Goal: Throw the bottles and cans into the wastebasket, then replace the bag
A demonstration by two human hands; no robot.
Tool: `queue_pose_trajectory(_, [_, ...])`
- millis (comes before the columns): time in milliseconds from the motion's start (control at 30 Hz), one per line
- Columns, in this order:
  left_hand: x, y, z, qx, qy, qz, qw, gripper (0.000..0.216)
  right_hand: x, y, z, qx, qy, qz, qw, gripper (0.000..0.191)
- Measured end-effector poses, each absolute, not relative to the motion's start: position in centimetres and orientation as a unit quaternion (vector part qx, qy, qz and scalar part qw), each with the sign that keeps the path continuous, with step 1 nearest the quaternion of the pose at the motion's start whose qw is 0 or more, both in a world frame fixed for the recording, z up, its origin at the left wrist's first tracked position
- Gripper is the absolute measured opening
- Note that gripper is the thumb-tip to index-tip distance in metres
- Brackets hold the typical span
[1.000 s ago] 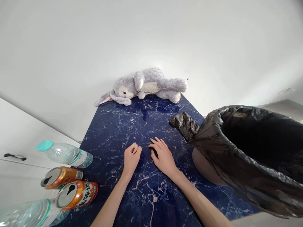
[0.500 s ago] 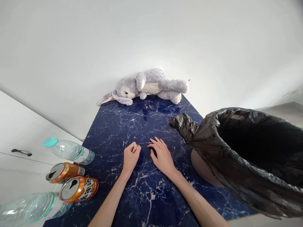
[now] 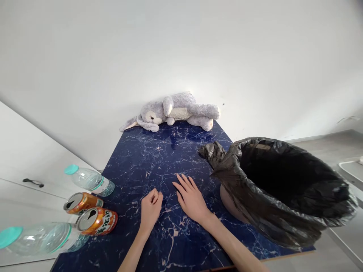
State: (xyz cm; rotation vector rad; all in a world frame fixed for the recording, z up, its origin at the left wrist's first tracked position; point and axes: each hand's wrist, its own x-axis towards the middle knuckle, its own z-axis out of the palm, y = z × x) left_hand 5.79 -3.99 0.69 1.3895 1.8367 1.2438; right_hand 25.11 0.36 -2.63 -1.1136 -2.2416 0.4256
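My left hand (image 3: 151, 208) rests on the dark blue marble-patterned table in a loose fist, and nothing shows in it. To its right, my right hand (image 3: 193, 198) lies palm down with its fingers stretched out, holding nothing. Left of my hands stand two orange drink cans, a nearer one (image 3: 99, 222) and a farther one (image 3: 82, 203), both with opened tops. A clear bottle with a teal cap (image 3: 90, 179) stands behind the cans, and a similar bottle (image 3: 42, 238) stands in front of them. Neither hand touches these.
A bin lined with a black plastic bag (image 3: 235, 181) stands on the table's right side, its mouth open. At the far end a grey plush rabbit (image 3: 178, 111) lies on its side against the white wall. A white cabinet with a dark handle (image 3: 33, 183) is at the left.
The camera view has shifted slightly, so the table and its objects sit a little differently in the picture. My left hand has drawn slightly nearer; my right fingers lie flatter.
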Motion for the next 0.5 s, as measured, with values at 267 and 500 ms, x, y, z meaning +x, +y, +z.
queue_pose_trajectory(267, [5.8,-10.1,1.1,0.482,0.7,0.457,0.262,0.054,28.5,-4.4,-2.0,-0.414,-0.858,0.145,0.269,0.051])
queue_pose_trajectory(500, [5.8,-14.2,0.8,0.443,0.72,0.468,0.258,0.057,30.0,-7.1,-2.7,-0.429,-0.845,0.161,0.276,0.057])
